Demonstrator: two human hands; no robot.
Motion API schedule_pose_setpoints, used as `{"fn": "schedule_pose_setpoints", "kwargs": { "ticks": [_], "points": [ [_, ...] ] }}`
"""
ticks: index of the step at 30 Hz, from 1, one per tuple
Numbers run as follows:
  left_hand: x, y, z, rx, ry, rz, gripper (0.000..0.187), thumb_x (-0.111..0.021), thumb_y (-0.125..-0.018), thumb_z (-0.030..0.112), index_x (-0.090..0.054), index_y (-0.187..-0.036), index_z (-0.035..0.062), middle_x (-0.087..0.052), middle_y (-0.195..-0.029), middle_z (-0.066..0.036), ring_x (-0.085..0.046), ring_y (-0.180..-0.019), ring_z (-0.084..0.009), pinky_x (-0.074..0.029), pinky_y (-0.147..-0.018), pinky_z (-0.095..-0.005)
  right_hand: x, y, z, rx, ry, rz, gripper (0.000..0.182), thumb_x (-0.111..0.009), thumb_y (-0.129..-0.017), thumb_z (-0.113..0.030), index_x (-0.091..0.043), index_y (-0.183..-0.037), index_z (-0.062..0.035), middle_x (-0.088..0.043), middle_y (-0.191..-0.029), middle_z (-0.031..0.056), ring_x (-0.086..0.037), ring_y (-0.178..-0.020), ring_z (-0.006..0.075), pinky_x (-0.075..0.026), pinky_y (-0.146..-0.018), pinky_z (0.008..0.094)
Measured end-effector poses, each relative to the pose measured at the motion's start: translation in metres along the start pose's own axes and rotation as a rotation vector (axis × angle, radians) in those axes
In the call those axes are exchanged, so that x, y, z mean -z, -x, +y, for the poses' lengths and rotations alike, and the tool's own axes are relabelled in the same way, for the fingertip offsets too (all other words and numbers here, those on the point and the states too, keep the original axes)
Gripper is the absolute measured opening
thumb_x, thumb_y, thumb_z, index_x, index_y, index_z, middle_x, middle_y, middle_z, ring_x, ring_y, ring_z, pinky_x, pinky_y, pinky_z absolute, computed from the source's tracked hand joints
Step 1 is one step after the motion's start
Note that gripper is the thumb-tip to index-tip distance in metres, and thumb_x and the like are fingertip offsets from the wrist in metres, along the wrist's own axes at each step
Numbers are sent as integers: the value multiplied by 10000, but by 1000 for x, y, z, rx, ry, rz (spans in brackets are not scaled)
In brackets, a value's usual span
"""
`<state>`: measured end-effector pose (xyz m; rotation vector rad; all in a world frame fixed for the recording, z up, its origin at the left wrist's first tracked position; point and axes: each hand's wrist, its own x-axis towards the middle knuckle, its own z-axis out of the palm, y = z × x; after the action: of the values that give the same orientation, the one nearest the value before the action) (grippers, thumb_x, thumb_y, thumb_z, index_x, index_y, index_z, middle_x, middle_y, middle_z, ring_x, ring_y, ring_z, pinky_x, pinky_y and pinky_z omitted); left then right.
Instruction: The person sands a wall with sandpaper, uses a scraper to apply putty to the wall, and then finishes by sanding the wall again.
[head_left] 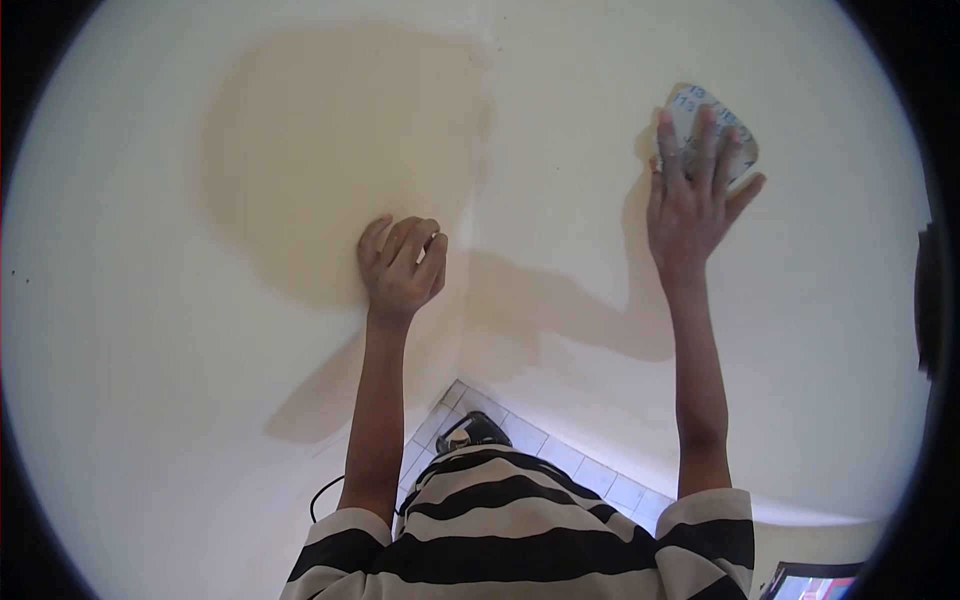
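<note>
On the right-hand wall, my right hand (690,190) lies flat with its fingers spread. Under those fingers it presses a piece of sandpaper (690,98) to the wall, the grey back with blue print facing me. My left hand (402,265) is at the left-hand wall, near the corner, with its fingers curled in. A small pale spot shows between two of its fingers; whether that is a held thing or the wall behind cannot be made out.
Two cream walls (580,150) meet in a corner. Below, a dark object (478,428) stands on the tiled floor (545,445), and a black cable (318,495) hangs at the left. A screen (820,582) shows at lower right, a dark object (928,300) at the right edge.
</note>
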<state>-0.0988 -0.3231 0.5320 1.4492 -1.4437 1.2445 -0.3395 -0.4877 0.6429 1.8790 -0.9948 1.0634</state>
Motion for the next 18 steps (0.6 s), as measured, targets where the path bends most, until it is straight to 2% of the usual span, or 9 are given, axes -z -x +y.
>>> {"fn": "schedule_pose_setpoints", "kwargs": {
  "ticks": [2,5,7,9,12,13,16,17,18],
  "points": [
    [-1,3,-1,2,-9,-20,147,-612,-719,13,-590,-759,153,-624,-851,45,-608,-820,-130,-369,-938,-406,-23,30,-11,-12,-43,-3,614,-587,-830,-235,-386,-1380,-421,-311,-1500,-36,-242,-1400,190,23,-1089,620],
    [-8,1,6,7,-17,-29,148,-616,-720,17,-589,-757,158,-625,-847,51,-608,-825,-124,-366,-944,-399,-53,73,-13,182,121,-108,616,-586,-832,-236,-382,-1380,-428,-298,-1506,-38,-233,-1404,189,9,-1092,615],
    [-5,1,6,14,-13,-26,147,-617,-722,19,-589,-756,159,-626,-843,53,-609,-829,-121,-365,-948,-396,-45,68,-16,305,94,-69,595,-563,-842,-253,-382,-1383,-421,-284,-1512,-42,-236,-1403,192,5,-1083,630],
    [-6,1,6,2,-39,-11,125,-618,-729,36,-573,-735,153,-612,-809,60,-611,-781,-99,-347,-976,-380,-31,30,0,209,51,-131,582,-562,-841,-302,-385,-1383,-419,-273,-1517,-47,-244,-1400,194,1,-1071,648],
    [-6,-1,5,-12,-60,6,132,-617,-727,34,-574,-729,160,-614,-802,66,-611,-776,-95,-346,-975,-377,7,-49,25,-7,71,188,460,-454,-940,-417,-390,-1394,-382,-331,-1489,8,-297,-1372,256,-85,-1051,654],
    [-6,-2,6,-14,-58,1,132,-617,-727,34,-574,-729,160,-614,-802,66,-611,-776,-95,-346,-975,-377,10,-68,27,24,-58,459,469,-456,-942,-414,-387,-1402,-356,-338,-1485,10,-293,-1373,266,-138,-1032,668],
    [-12,3,4,5,-64,-10,138,-613,-727,31,-577,-727,164,-616,-798,72,-610,-770,-92,-344,-974,-374,-6,-61,21,-25,-82,494,461,-422,-957,-378,-368,-1413,-349,-351,-1479,6,-279,-1380,265,-101,-1043,664],
    [-11,3,2,3,-72,-7,141,-612,-728,30,-579,-727,167,-617,-797,75,-610,-767,-89,-343,-975,-372,-2,-41,5,-110,563,-76,457,-386,-967,-324,-349,-1421,-346,-329,-1491,-8,-257,-1391,253,-50,-1055,663],
    [-11,3,1,1,-78,-4,144,-611,-730,29,-581,-727,170,-618,-796,79,-610,-764,-86,-341,-976,-371,-26,-6,-3,9,198,-39,497,-401,-938,-269,-340,-1424,-351,-298,-1506,-24,-251,-1394,234,9,-1062,657]
  ]
}}
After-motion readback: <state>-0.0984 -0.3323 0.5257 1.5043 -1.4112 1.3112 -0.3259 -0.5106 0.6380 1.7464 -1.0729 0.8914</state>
